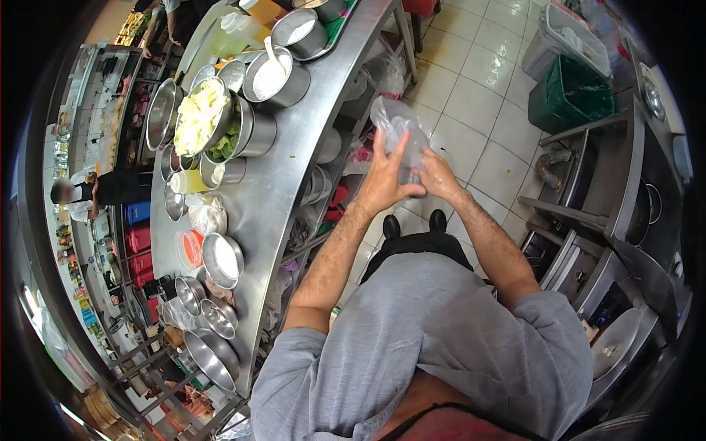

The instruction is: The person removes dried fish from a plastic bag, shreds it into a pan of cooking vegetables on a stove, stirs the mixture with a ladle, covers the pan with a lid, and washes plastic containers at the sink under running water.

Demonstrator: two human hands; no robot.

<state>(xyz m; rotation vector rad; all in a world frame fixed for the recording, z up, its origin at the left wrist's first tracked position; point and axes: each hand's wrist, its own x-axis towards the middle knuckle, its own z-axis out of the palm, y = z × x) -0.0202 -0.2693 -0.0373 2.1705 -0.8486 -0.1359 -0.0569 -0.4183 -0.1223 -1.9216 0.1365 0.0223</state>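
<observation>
Held out in front of my body, above the tiled floor, is a clear plastic bag (pixel 398 117). My left hand (pixel 387 175) is against the bag with its fingers stretched out and apart, and the thumb points toward my other hand. On the bag's right side, my right hand (pixel 437 176) has its fingers closed on the plastic; their tips are partly hidden. Nothing can be made out inside the bag. To the left, a steel counter (pixel 294 165) carries a bowl of chopped pale-green leaves (pixel 202 117) and a pot of white food (pixel 271 77) with a spoon in it.
Several steel bowls (pixel 211 358) and squeeze bottles (pixel 188 181) stand along the counter. A green bin (pixel 570 95) and a grey bin (pixel 562 37) are at the upper right. Steel cooking equipment (pixel 625 184) lines the right side. Another person (pixel 110 191) stands beyond the counter.
</observation>
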